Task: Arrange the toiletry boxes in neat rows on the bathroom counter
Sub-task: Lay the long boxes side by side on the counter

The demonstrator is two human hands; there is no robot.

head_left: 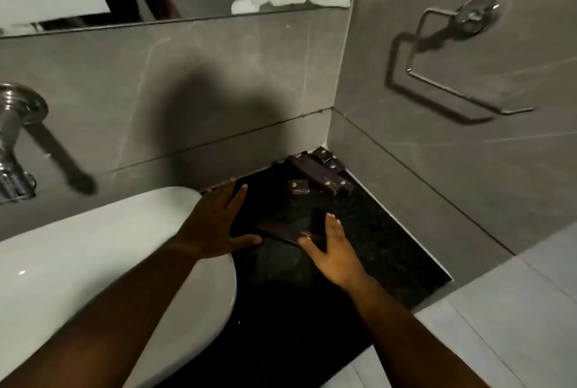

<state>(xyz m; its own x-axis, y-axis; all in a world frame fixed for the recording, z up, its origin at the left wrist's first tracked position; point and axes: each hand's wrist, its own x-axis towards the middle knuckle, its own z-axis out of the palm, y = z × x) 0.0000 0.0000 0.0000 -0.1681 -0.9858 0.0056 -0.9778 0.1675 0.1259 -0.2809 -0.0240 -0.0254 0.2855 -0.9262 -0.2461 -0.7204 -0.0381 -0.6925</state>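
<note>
Several dark brown cardboard toiletry boxes (315, 173) are lying jumbled at 1 o'clock on the black granite counter (390, 250); no rows yet. Left hand (215, 225) and right hand (334, 250), both spread, are flanking one flat box (281, 231).

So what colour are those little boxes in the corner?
Dark brown boxes, seen best in the head view.

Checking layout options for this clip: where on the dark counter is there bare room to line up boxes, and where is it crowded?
Bare counter lies right of the right hand, along the right wall, and in front of both hands toward the front edge. The back corner is crowded with jumbled brown boxes. Two boxes lie between the hands; the left hand overlaps the basin rim.
</note>
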